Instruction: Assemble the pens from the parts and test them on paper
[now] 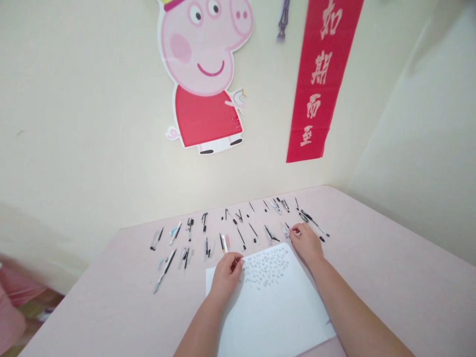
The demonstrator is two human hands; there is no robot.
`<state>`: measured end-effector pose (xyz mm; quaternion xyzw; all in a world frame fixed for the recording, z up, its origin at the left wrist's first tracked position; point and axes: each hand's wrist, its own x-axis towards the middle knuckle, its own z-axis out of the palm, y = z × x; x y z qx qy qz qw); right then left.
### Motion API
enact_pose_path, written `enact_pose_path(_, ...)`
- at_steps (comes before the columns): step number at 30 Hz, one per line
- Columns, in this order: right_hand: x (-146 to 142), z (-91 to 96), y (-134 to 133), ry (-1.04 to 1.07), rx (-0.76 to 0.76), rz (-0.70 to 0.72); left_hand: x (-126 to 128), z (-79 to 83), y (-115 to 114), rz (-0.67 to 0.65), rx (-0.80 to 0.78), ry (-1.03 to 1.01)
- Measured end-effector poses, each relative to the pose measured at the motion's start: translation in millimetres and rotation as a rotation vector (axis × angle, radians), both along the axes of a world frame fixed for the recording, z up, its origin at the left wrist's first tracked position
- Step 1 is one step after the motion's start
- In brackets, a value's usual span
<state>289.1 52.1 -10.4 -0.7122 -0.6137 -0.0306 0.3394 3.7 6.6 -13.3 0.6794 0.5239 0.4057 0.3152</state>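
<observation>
From here, the right hand (307, 243) is at some pen bits (285, 231) behind the paper (275, 312), the left hand (226, 273) curled at its edge. I can't tell either grip. Handling bits seems the step; next calls for soft pinching.

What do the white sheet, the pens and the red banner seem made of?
White sheet: likely matte paper, flat with thin edges and no glare.
Pens: probably smooth plastic; some barrels look translucent.
Red banner: paper or fabric, unclear; faint creases cross it.
</observation>
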Motion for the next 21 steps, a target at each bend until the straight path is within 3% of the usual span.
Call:
enact_pose_path(10, -18.7, 6.2, 0.2, -0.124, -0.176, -0.043, 0.9, 6.0, -0.3, -0.011, -0.015, 0.055)
enact_pose_path(21, -24.5, 16.4, -1.4, -0.178, -0.279, -0.068, -0.4, 0.6, 3.5, -0.036, -0.03, 0.061)
